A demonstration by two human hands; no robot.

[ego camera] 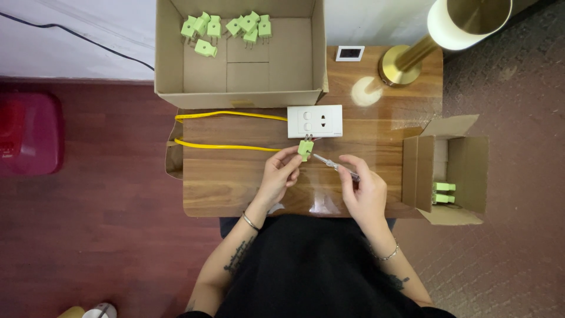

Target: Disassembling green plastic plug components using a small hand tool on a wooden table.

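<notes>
My left hand (281, 175) pinches a small green plug (305, 148) just below a white socket plate (315, 121) on the wooden table (235, 176); the plug's prongs point toward the socket. My right hand (364, 189) holds a thin screwdriver (332, 164) whose tip points at the plug. A yellow cable (226, 131) loops from the table's left edge to the socket plate.
A large open cardboard box (238, 88) at the back holds several green plugs (226, 28). A smaller open box (453, 171) at the right holds two green plugs (444, 193). A brass lamp (412, 56) and a small white device (350, 53) stand at the back right. A red object (29, 132) sits on the floor at left.
</notes>
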